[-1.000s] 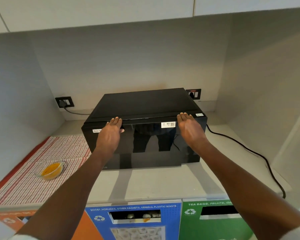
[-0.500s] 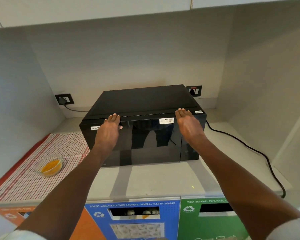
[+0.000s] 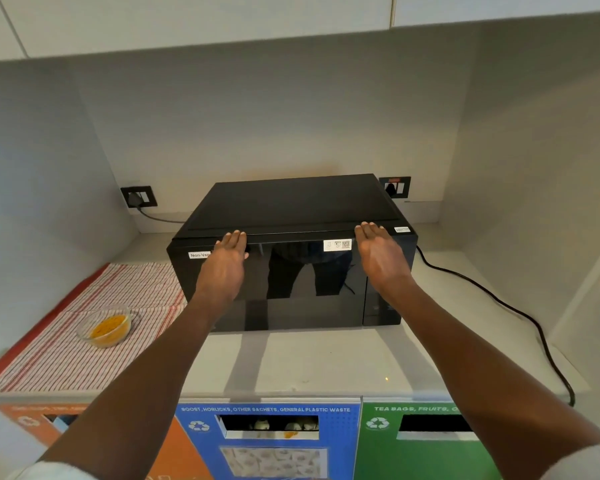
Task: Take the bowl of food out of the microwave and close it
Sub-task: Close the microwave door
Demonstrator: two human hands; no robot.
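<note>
The inside of the microwave (image 3: 291,251) cannot be seen: its glossy black door is shut and shows only a dim reflection of the person standing before it. Small print on the white sticker (image 3: 337,244) near the door's top edge is too fine to read, and the label (image 3: 199,255) at the door's upper left is partly covered by the left hand (image 3: 224,268), so only "Non-Ve" shows. The control strip at the door's right is dark and hard to make out. Two hands rest flat on the upper front of the door, the left hand toward the left side and the right hand (image 3: 381,258) toward the right; both have fingers straight and close together, tips at the top edge, holding nothing. One glass bowl of food (image 3: 107,326) with orange-yellow contents sits out on the striped cloth (image 3: 66,355), on the tabletop (image 3: 309,362) to the left of the microwave and apart from it. Two wall sockets (image 3: 139,196) flank the far corners, each with a cable. Three bin fronts line the near edge, orange, blue (image 3: 267,441) and green, all cut off by the frame's bottom; the green one's lettering is hidden by the right forearm.
</note>
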